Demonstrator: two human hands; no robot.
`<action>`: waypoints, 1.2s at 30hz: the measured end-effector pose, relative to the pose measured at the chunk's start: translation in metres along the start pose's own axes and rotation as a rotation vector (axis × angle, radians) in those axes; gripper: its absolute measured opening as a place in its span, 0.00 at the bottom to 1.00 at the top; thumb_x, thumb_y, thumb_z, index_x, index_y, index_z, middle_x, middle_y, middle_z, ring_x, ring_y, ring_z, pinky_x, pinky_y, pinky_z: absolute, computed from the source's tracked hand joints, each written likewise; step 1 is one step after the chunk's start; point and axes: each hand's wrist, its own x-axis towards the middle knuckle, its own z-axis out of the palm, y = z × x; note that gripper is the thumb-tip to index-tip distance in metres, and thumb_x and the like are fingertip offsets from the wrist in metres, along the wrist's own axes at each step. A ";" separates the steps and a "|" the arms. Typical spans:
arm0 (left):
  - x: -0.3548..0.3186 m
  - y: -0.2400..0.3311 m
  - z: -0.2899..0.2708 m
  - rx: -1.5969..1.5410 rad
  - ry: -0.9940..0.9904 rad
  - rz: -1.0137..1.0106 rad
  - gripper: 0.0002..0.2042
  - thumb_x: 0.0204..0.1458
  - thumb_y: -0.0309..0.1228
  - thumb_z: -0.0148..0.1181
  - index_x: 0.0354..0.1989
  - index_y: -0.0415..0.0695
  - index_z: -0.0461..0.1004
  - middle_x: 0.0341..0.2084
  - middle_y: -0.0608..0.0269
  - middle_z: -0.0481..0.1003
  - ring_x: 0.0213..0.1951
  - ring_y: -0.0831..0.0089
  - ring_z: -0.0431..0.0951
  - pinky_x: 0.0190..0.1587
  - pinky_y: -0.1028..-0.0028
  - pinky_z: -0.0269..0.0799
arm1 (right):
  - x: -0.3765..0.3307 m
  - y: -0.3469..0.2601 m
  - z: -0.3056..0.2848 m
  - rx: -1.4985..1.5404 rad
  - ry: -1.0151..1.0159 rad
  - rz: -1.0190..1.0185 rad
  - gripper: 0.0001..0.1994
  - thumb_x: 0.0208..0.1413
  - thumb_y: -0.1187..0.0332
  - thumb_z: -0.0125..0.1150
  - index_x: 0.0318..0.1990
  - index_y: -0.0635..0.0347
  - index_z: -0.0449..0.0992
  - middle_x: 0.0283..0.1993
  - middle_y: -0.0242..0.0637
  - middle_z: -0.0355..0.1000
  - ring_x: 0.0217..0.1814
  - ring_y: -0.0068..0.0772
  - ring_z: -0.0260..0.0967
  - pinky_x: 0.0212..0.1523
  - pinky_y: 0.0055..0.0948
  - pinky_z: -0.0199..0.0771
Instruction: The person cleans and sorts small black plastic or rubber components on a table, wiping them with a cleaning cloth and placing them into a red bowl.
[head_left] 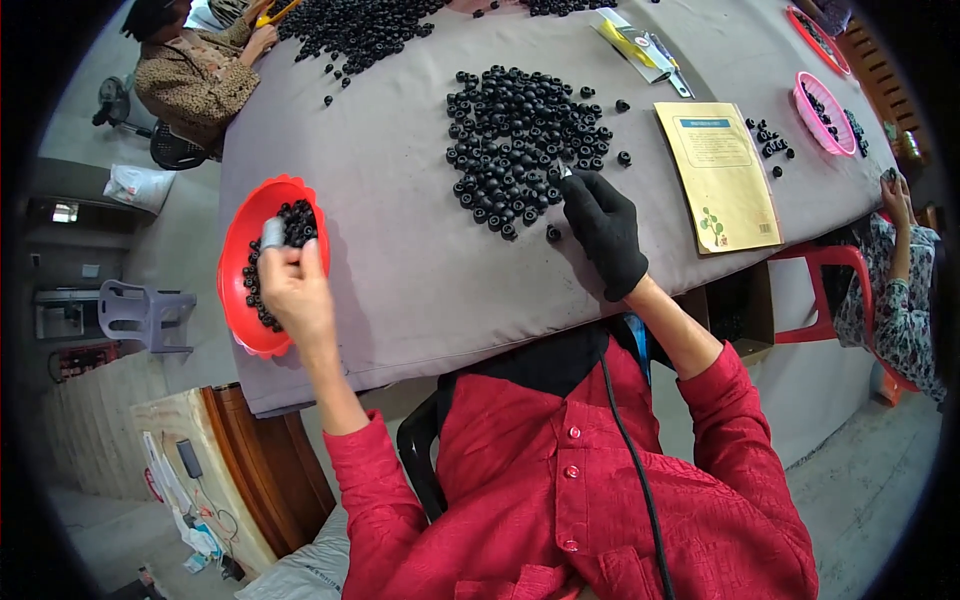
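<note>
My left hand (292,285) is bare with a grey cover on one fingertip, and hovers over a red plastic bowl (240,235) that holds several small black round parts. Its fingers are curled; whether it holds a part is hidden. My right hand (603,228) wears a black glove and rests at the near edge of a large pile of black round parts (520,145) on the grey-covered table (400,260). A small shiny tool tip shows at its fingertips, pinched against the pile.
A yellow booklet (720,175) lies right of the pile, and a pink basket (825,112) with black parts sits beyond it. Another pile of black parts (355,30) lies at the far left near a seated person (195,75). A second person (895,280) sits at right.
</note>
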 end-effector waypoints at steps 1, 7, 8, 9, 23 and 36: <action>-0.007 0.016 0.009 -0.016 -0.040 0.073 0.06 0.47 0.22 0.59 0.27 0.37 0.68 0.19 0.69 0.65 0.18 0.81 0.61 0.22 0.77 0.60 | -0.002 -0.001 -0.001 -0.003 0.001 0.002 0.20 0.42 0.83 0.57 0.47 0.63 0.68 0.40 0.36 0.67 0.34 0.28 0.66 0.34 0.26 0.70; -0.068 0.092 0.078 -0.402 -0.559 0.302 0.07 0.43 0.17 0.55 0.31 0.37 0.72 0.24 0.60 0.66 0.23 0.69 0.69 0.25 0.72 0.64 | 0.003 0.006 -0.001 -0.204 -0.007 -0.146 0.21 0.41 0.83 0.57 0.47 0.64 0.68 0.39 0.37 0.67 0.34 0.28 0.66 0.35 0.27 0.70; -0.072 0.098 0.087 -0.421 -0.568 0.340 0.06 0.41 0.17 0.56 0.30 0.37 0.72 0.25 0.57 0.67 0.25 0.63 0.71 0.27 0.69 0.66 | 0.003 0.007 -0.003 -0.365 -0.003 -0.367 0.21 0.41 0.82 0.56 0.47 0.63 0.68 0.40 0.39 0.68 0.34 0.31 0.67 0.34 0.27 0.70; -0.073 0.103 0.093 -0.427 -0.569 0.339 0.06 0.41 0.17 0.56 0.30 0.37 0.72 0.25 0.57 0.67 0.25 0.63 0.71 0.27 0.69 0.66 | 0.004 0.007 -0.005 -0.525 -0.002 -0.589 0.22 0.40 0.81 0.56 0.48 0.63 0.68 0.40 0.41 0.68 0.34 0.34 0.68 0.33 0.27 0.70; -0.071 0.126 0.115 -0.247 -0.739 0.527 0.02 0.41 0.22 0.57 0.25 0.41 0.72 0.26 0.58 0.68 0.25 0.58 0.74 0.25 0.64 0.71 | 0.005 0.004 -0.008 -0.619 -0.013 -0.543 0.23 0.36 0.81 0.53 0.46 0.63 0.68 0.41 0.46 0.68 0.37 0.45 0.70 0.34 0.30 0.71; -0.066 0.110 0.100 -1.161 -0.951 -0.458 0.04 0.49 0.21 0.57 0.34 0.38 0.74 0.20 0.65 0.74 0.20 0.83 0.72 0.19 0.80 0.71 | 0.003 -0.010 0.007 -0.054 -0.049 0.105 0.15 0.51 0.66 0.59 0.44 0.64 0.72 0.36 0.36 0.73 0.38 0.19 0.68 0.39 0.23 0.69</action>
